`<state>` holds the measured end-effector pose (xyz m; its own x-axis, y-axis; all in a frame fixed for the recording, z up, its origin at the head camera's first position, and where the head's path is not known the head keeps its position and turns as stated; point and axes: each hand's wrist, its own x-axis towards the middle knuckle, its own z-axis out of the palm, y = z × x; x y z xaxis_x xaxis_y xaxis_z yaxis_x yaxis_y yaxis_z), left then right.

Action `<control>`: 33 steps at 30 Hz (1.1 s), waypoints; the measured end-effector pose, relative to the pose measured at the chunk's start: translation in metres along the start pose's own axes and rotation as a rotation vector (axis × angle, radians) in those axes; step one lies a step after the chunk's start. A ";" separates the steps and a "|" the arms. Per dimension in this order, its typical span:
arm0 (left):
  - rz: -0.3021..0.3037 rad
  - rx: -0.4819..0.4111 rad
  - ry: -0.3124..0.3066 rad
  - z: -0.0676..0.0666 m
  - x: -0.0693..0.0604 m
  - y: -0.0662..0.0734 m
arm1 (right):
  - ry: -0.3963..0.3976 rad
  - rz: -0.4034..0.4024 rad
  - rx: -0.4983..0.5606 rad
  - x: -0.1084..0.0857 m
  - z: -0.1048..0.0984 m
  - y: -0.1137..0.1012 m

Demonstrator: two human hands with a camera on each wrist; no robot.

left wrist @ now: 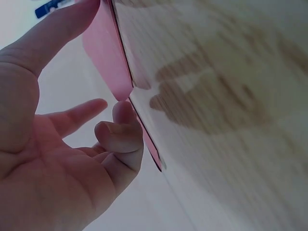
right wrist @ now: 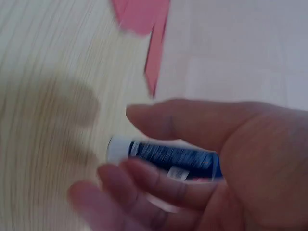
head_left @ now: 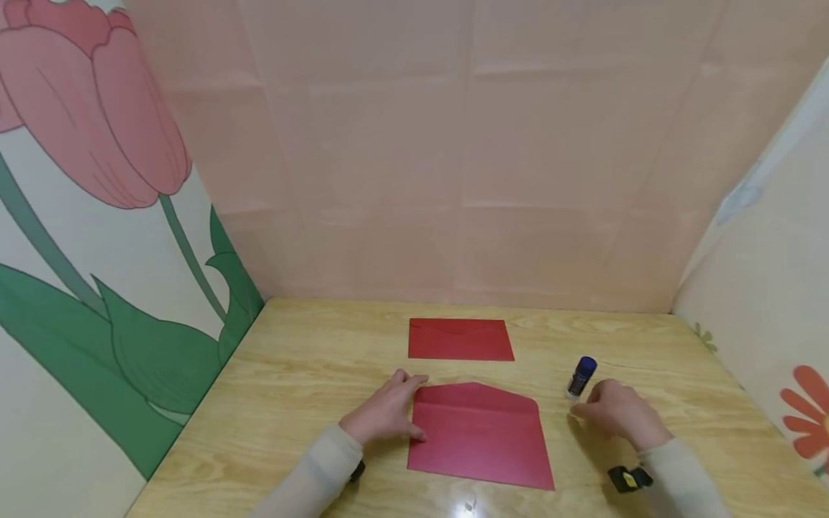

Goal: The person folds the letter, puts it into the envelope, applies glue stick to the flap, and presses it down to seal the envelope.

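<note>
A pinkish-red envelope lies on the table with its flap spread away from the person. At its left edge is the left hand; the thumb rests on the paper and the fingers reach past the upper left corner. In the left wrist view, the envelope appears edge-on beside loosely bent fingers. A glue stick with a dark blue cap and white base stands upright to the right. The right hand is close beside it, thumb and fingers apart. Behind those fingers the glue stick shows in the right wrist view; contact is unclear.
A second, darker red envelope lies farther back on the wooden table. A pinkish covering rises behind the table. Panels with printed flowers stand at the left and right.
</note>
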<state>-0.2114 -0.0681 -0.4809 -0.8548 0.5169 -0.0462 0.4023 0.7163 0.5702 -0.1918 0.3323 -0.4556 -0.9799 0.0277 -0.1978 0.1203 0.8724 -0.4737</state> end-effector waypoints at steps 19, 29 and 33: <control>0.000 0.038 -0.020 0.003 -0.001 0.007 | 0.122 -0.427 -0.185 -0.009 0.058 -0.061; 0.008 0.048 -0.030 -0.002 0.000 0.009 | 0.212 -0.560 -0.247 -0.002 0.061 -0.070; 0.008 0.040 -0.031 -0.003 -0.001 0.011 | 0.217 -0.593 -0.232 -0.002 0.061 -0.071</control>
<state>-0.2066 -0.0621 -0.4725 -0.8413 0.5364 -0.0676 0.4222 0.7299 0.5376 -0.1888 0.2404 -0.4737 -0.8823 -0.4118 0.2279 -0.4616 0.8518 -0.2478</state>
